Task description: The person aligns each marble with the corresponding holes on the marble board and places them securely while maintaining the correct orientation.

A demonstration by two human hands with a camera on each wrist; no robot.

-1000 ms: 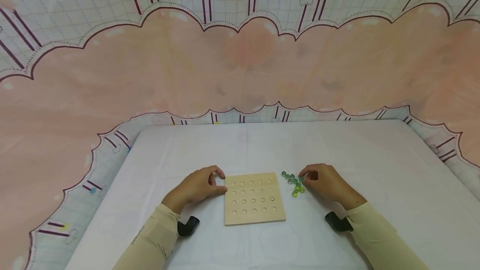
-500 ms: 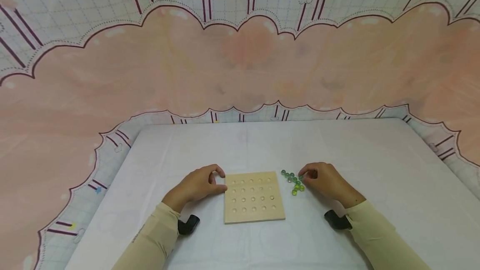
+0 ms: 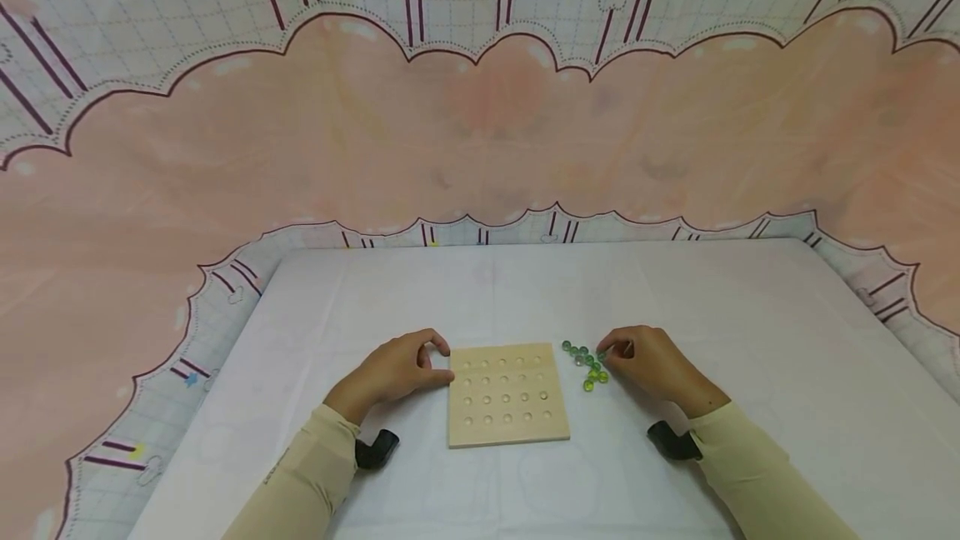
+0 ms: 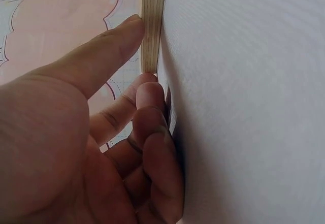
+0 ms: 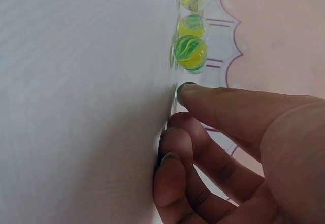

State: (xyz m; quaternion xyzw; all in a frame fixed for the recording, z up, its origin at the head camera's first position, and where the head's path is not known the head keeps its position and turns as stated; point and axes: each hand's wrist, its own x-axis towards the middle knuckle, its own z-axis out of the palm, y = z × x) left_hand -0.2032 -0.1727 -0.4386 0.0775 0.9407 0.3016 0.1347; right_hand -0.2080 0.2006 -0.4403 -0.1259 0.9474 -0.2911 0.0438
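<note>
A square wooden board with rows of round hollows lies flat on the white table. At its left edge, my left hand holds it between thumb and bent index finger, near the far corner. The left wrist view shows the thumb on the board's layered edge. To the right of the board lies a loose cluster of glass marbles, green and yellow-green with swirls inside. My right hand pinches a green marble at the cluster's right side, mostly hidden by the thumb. Its other fingers are curled against the table.
The white-covered table reaches back to a patterned cloth backdrop. Black wrist devices sit under both sleeves. Several swirled marbles stand just past the right thumb.
</note>
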